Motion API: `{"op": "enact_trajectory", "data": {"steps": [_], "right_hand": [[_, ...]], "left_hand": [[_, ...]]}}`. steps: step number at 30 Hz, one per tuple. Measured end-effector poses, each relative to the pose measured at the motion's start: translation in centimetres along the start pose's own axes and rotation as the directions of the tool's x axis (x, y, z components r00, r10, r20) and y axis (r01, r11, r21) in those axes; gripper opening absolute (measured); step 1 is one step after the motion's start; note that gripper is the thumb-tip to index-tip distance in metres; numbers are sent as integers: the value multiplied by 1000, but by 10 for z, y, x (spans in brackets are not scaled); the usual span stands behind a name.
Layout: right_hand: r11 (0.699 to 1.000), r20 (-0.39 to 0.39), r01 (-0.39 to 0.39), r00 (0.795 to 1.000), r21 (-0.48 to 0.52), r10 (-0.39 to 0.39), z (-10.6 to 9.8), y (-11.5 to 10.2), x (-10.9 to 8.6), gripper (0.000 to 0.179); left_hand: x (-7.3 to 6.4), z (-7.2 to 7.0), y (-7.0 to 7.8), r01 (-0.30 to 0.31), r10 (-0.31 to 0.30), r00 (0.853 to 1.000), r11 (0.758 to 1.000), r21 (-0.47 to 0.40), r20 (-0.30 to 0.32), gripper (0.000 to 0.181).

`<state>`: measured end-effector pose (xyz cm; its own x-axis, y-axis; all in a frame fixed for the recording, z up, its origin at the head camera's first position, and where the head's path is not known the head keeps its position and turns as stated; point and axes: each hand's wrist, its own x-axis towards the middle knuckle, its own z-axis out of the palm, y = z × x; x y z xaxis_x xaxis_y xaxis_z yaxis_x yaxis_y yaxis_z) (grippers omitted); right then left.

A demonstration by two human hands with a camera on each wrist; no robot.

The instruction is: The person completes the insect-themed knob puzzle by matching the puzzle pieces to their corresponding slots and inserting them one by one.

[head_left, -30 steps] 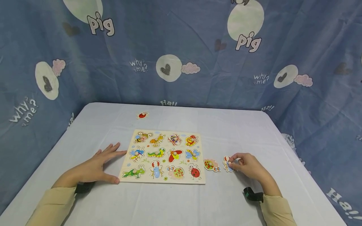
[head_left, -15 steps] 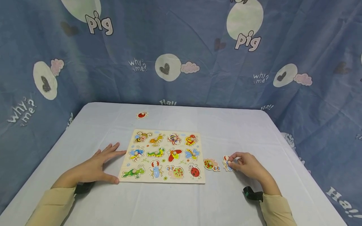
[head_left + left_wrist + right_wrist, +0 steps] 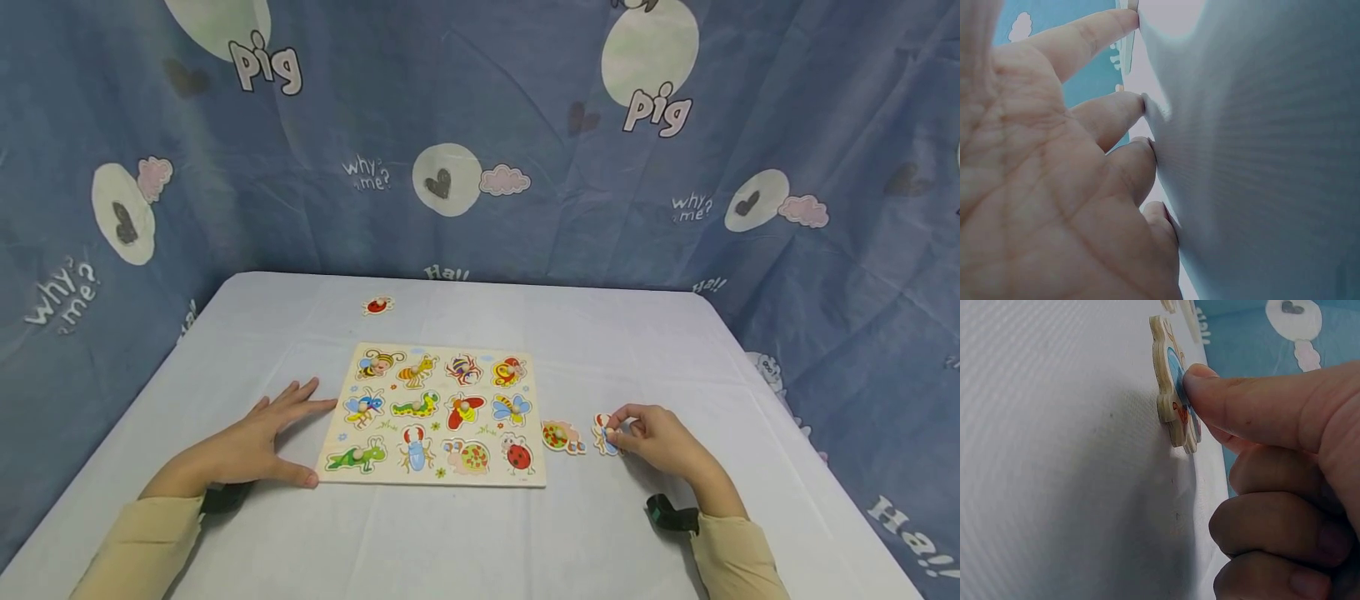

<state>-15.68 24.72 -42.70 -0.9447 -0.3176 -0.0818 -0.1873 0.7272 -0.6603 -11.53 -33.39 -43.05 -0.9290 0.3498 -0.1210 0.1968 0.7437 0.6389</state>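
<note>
A wooden insect puzzle board (image 3: 480, 429) lies on the white table. My left hand (image 3: 258, 437) rests on the cloth at its left side with fingers spread, index fingertip and thumb right at the board's edge. To the right of the board, my right hand (image 3: 656, 437) pinches a blue beetle puzzle piece (image 3: 1172, 387) between thumb and index finger, the other fingers curled under. The knob is hidden by the fingertips. Between that hand and the board lies a snail puzzle piece (image 3: 561, 437). In the board's front row, the beetle, snail and ladybug places show flat pictures; the other places hold knobbed pieces.
A red ladybug piece (image 3: 377, 306) lies beyond the board near the table's back edge. Blue printed fabric (image 3: 480, 233) hangs behind and beside the white tablecloth (image 3: 450, 542). A black wrist camera (image 3: 670, 514) sits under the right forearm.
</note>
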Motion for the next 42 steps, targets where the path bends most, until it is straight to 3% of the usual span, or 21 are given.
{"op": "enact_trajectory", "data": {"steps": [26,34,42], "right_hand": [[1000,-22,16,1000,-15,-16,-4,-6,-1,18],[999,-19,45,999,28,-45,-5,-20,1,19],[996,6,89,996,-6,-89,-3,-35,10,16]], "left_hand": [[-1,-1,5,11,-11,1000,1000,23,-3,110],[-2,0,7,19,-19,1000,1000,17,-7,110],[-2,0,4,13,-13,1000,1000,20,-1,110]]}}
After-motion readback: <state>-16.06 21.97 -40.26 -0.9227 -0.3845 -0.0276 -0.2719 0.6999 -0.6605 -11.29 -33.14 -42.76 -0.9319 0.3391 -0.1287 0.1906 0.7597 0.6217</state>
